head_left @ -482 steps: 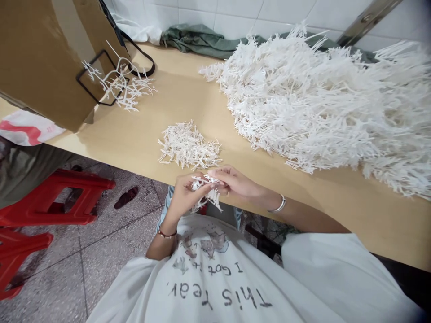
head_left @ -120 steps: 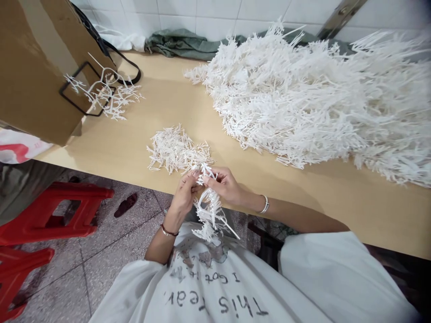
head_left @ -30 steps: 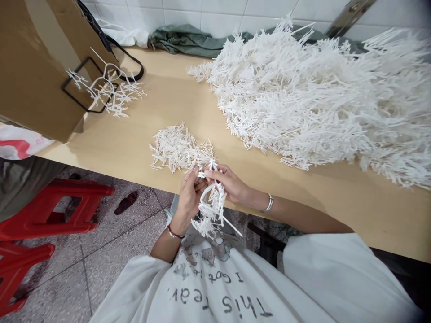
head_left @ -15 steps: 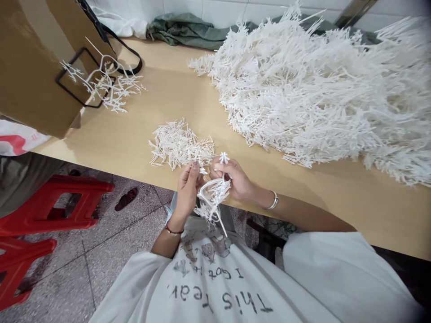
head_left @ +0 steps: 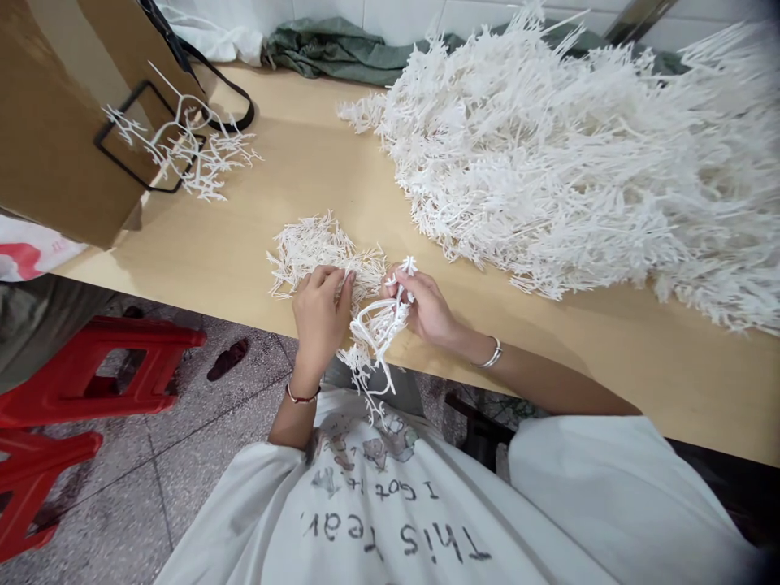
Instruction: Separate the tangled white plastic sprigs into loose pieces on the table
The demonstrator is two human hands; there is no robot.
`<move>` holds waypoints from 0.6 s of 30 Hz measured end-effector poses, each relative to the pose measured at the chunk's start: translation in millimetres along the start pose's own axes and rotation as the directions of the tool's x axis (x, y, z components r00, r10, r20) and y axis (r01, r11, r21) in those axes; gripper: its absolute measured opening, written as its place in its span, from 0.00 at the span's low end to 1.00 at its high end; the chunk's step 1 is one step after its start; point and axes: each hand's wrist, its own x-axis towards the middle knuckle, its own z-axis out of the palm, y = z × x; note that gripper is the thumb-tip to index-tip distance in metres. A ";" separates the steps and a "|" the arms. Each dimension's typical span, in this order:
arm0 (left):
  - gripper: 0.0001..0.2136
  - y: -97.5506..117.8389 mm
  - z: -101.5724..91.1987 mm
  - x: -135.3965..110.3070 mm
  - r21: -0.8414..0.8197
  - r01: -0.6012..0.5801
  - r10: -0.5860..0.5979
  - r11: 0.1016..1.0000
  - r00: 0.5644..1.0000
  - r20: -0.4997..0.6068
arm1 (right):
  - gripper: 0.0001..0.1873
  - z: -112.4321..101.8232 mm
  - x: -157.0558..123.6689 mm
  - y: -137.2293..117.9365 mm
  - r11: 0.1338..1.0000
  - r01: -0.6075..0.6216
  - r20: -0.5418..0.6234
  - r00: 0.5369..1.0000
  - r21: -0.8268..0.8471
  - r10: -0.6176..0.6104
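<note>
This looks like a small piecework workshop: a plain wooden surface (head_left: 609,357) runs along a white tiled wall (head_left: 390,16), carrying a great heap of moulded white plastic pieces (head_left: 548,171) beside a cardboard box (head_left: 61,122), while red plastic stools (head_left: 146,337) stand on a worn, stained terrazzo floor (head_left: 91,504)

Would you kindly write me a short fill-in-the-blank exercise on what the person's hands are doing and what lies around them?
1. The sprue tangle hangs from the ____ hand.
2. The left hand sits at the edge of the ____ pile of sprues, away from the large heap.
3. The right hand has a silver ____ at its wrist.
4. The stools on the floor are ____.

Missing words: right; small; bangle; red.
</note>
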 end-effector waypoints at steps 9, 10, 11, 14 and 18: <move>0.13 -0.3 -1.6 4.7 0.125 -0.078 0.077 0.989 0.997 0.019 | 0.21 -2.4 0.3 -0.8 0.999 0.001 -0.033 0.999 -0.054 -0.003; 0.12 -1.1 -1.7 5.2 0.124 -0.088 0.087 0.988 0.996 0.021 | 0.21 -3.0 0.5 -0.5 0.998 0.016 -0.026 0.999 -0.062 -0.018; 0.12 -1.5 -2.0 5.7 0.123 -0.095 0.092 0.988 0.995 0.023 | 0.21 -3.5 0.6 -0.3 0.997 0.029 -0.019 0.999 -0.069 -0.031; 0.14 -1.0 -3.4 6.7 0.126 -0.100 0.097 0.987 0.995 0.028 | 0.21 -3.8 0.6 -1.4 0.996 0.047 -0.014 0.999 -0.071 -0.048; 0.14 -1.1 -3.6 8.7 0.113 -0.083 0.084 0.990 0.996 -0.005 | 0.21 -2.7 0.1 -3.8 0.995 0.050 -0.027 0.998 -0.085 -0.053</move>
